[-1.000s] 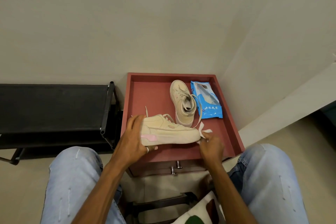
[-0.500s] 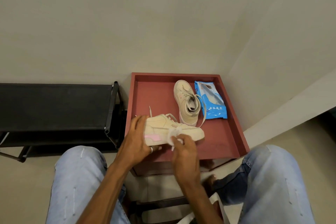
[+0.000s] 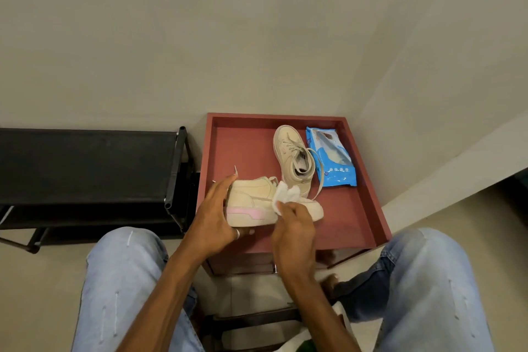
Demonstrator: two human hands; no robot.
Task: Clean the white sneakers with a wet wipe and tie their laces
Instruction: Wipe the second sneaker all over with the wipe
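The nearer sneaker [image 3: 251, 196] lies on its side at the front of the red table [image 3: 245, 146], heel to the left, toe to the right, with a pink strip along the sole facing the camera. The left hand [image 3: 213, 220] holds it at the heel. Its long fingers [image 3: 221, 190] reach up over the back of the heel, while lower fingers curl under the sole, one of them wearing a ring [image 3: 237, 234]. The right hand [image 3: 291, 230] pinches a crumpled white wipe [image 3: 285, 197] between thumb and fingertips and presses it against the side of the shoe, about midway along, near the lacing. The wipe bunches up above the fingers and covers that part of the shoe.

The second sneaker [image 3: 288, 157] stands upright farther back on the table, toe pointing away. One loose lace [image 3: 320, 177] trails down its right side toward the front. Just beside it on the right lies a blue pack [image 3: 331, 160] of wipes, flat on the table.

The right hand hides the middle of the sole of the held shoe. The left thumb cannot be made out. Whether the held shoe rests on the table or is lifted slightly cannot be told. Two thin lace ends [image 3: 235, 170] stick up behind the left fingers. A black rack [image 3: 85, 163] stands left of the table. Knees in pale jeans [image 3: 123, 280] fill the lower corners.
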